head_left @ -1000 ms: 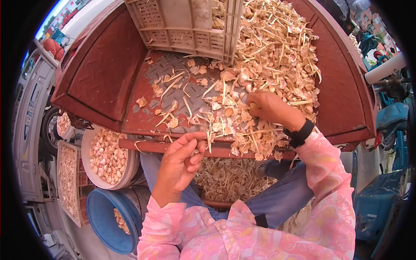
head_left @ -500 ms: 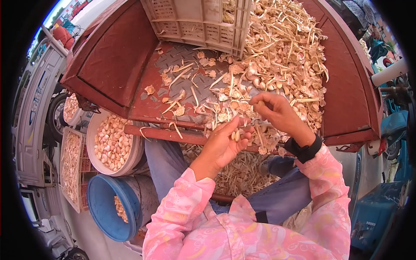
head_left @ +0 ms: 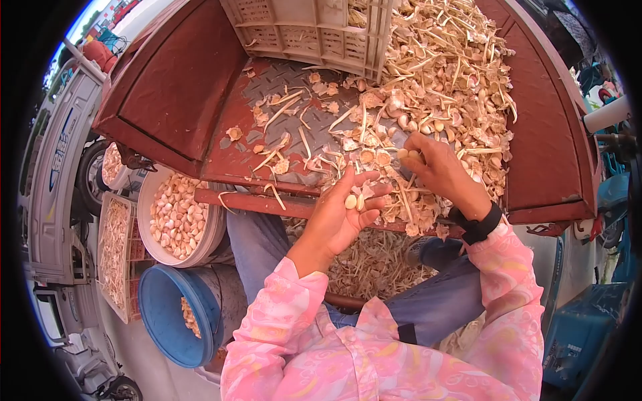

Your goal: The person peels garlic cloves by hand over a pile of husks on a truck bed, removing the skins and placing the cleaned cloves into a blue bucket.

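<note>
My left hand [head_left: 344, 215] is held palm up at the front edge of the red metal bed [head_left: 221, 154], with two garlic cloves [head_left: 354, 200] lying on its fingers. My right hand [head_left: 433, 162] is a little beyond it, fingertips pinched on a pale clove [head_left: 403, 154] at the edge of the pile of garlic skins and stalks [head_left: 435, 87]. A black band is on my right wrist. Both sleeves are pink and patterned.
A beige plastic crate [head_left: 307, 33] stands at the back of the bed. To my left, low down, are a white bowl of peeled cloves [head_left: 175, 217], a blue bucket [head_left: 172, 321] and a flat tray of cloves [head_left: 114, 257]. Husks lie over my lap [head_left: 368, 264].
My left hand rose from the bed's front edge and turned palm up with cloves on it. My right hand stayed at the pile, shifting slightly right, picking at cloves.
</note>
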{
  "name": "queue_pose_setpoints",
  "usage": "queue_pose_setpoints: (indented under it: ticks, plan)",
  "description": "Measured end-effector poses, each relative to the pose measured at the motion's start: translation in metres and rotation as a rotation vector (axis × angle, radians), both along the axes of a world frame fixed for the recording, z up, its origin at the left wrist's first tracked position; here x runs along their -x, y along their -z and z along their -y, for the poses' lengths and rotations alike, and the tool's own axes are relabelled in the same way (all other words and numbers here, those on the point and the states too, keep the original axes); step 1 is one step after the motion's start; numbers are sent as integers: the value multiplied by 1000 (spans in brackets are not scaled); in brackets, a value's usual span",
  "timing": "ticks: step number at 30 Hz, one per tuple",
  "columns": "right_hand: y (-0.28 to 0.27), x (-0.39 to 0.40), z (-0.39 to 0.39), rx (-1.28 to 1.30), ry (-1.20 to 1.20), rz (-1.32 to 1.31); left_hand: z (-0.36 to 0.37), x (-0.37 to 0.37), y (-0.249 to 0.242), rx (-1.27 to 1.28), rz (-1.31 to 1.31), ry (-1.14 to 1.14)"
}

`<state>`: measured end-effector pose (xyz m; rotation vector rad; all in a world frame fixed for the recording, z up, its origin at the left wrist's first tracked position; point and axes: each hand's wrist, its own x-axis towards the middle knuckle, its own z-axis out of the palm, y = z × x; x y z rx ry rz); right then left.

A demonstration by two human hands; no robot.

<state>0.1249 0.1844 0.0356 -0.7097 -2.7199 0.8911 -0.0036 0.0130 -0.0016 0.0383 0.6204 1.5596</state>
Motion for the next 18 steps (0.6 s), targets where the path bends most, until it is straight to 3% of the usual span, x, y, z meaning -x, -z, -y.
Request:
queue_pose_setpoints:
  ticks: [2,5,6,9,10,11,14,16,18]
  plan:
    - [-6,-2,6,103,25,-46,-1,-4,-5,26,26,-3]
    - [-6,3,27,-7,-412,-245,-2,-6,1,-31,125,40]
    - [-6,6,37,6,-426,-270,0,-5,6,-62,164,61]
    - [-19,7,33,225,-168,-114,22,3,23,-114,333,60]
    - [-14,9,24,351,-160,-253,37,6,16,-74,303,21]
    - [-16,4,18,651,-21,-173,57,13,8,-54,248,-34]
    - [-11,-1,8,960,-5,-240,137,47,-32,-18,102,-300]
    - [-1,-1,10,1255,15,-295,209,79,-40,12,-101,-590]
    - [3,0,9,1348,-4,-293,293,109,-34,193,-370,-789]
